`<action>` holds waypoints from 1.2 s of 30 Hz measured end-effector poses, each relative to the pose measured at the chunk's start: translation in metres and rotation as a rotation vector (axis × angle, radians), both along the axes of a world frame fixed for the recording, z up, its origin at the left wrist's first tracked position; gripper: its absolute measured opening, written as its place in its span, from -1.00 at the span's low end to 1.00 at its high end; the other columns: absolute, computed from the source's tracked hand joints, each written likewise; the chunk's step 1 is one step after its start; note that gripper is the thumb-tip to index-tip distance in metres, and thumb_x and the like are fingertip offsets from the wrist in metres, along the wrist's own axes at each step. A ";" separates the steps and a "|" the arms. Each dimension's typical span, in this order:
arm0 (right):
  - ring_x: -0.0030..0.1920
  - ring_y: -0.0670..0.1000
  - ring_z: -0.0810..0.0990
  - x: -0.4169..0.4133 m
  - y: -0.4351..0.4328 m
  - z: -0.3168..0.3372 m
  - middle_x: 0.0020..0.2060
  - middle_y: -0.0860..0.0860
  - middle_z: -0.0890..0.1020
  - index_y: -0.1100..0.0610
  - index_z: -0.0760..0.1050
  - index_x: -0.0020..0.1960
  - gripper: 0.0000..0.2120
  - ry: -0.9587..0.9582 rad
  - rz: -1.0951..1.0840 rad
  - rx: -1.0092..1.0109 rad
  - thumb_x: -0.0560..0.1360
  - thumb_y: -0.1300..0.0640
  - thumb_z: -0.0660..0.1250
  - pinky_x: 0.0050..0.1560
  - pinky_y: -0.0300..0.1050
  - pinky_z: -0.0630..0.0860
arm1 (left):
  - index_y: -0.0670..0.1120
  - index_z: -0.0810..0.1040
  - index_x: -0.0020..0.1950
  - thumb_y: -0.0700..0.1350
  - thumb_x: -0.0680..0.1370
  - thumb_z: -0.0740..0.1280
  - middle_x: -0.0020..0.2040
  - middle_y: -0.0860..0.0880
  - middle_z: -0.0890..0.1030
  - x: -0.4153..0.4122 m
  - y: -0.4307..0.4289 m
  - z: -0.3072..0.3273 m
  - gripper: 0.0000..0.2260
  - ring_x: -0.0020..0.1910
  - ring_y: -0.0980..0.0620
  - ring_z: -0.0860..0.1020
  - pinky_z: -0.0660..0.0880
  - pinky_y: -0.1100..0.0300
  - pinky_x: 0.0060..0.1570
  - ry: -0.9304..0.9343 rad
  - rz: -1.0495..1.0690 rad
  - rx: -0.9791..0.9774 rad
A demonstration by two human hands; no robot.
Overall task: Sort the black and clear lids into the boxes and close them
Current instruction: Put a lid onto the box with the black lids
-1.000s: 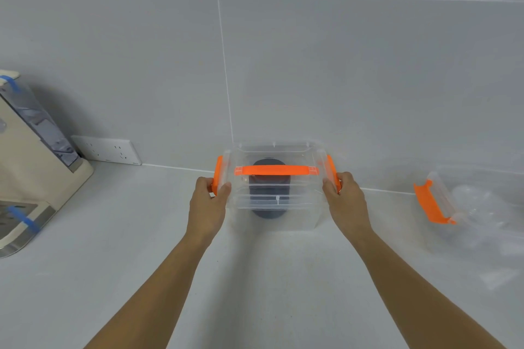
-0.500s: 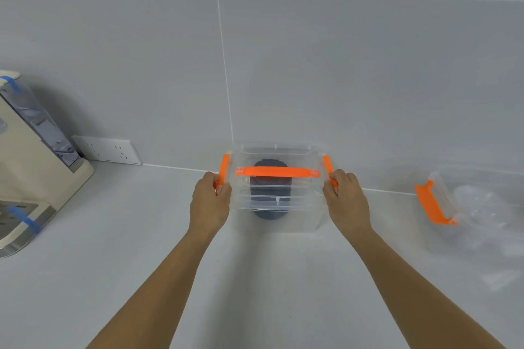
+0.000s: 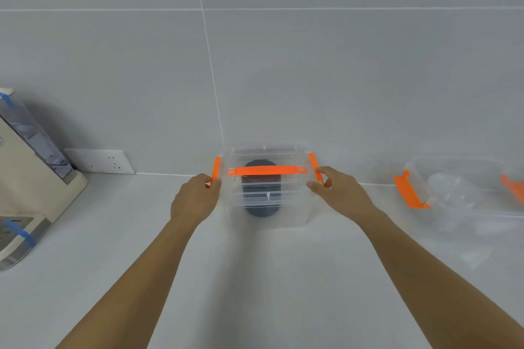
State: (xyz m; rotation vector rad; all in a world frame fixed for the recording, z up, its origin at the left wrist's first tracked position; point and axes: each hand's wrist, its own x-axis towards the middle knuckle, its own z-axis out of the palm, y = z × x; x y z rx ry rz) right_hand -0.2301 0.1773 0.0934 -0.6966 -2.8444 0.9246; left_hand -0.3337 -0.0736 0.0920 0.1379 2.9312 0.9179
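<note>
A clear box (image 3: pixel 295 217) with an orange handle (image 3: pixel 263 170) stands on the counter against the wall, its cover on. A stack of black lids (image 3: pixel 262 208) shows through it. My left hand (image 3: pixel 195 201) presses on the orange left latch (image 3: pixel 217 166). My right hand (image 3: pixel 343 193) has thumb and forefinger around the lower end of the orange right latch (image 3: pixel 312 160). Both latches stand upright against the box's sides. A second clear box (image 3: pixel 467 215) at the right holds clear lids (image 3: pixel 445 184); its orange latch (image 3: pixel 408 190) hangs outward.
A beige appliance (image 3: pixel 28 167) with blue tape strips stands at the left edge. A white wall socket (image 3: pixel 99 161) sits low on the tiled wall beside it. A grey-white counter (image 3: pixel 255 278) spreads in front of the boxes.
Both side latches have swung up flat against the box. My hands have risen with them, and my right fingers have spread a little.
</note>
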 end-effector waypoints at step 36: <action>0.51 0.08 0.15 0.404 0.186 -0.030 0.50 0.09 0.21 -0.05 -0.16 0.54 -0.10 -0.042 -0.325 0.335 0.40 -0.35 0.21 0.42 -0.01 0.14 | 0.03 0.07 0.55 0.24 0.55 0.13 0.50 0.01 0.27 0.321 0.277 -0.016 -0.37 0.45 0.00 0.25 0.21 0.12 0.39 0.130 -0.802 -0.036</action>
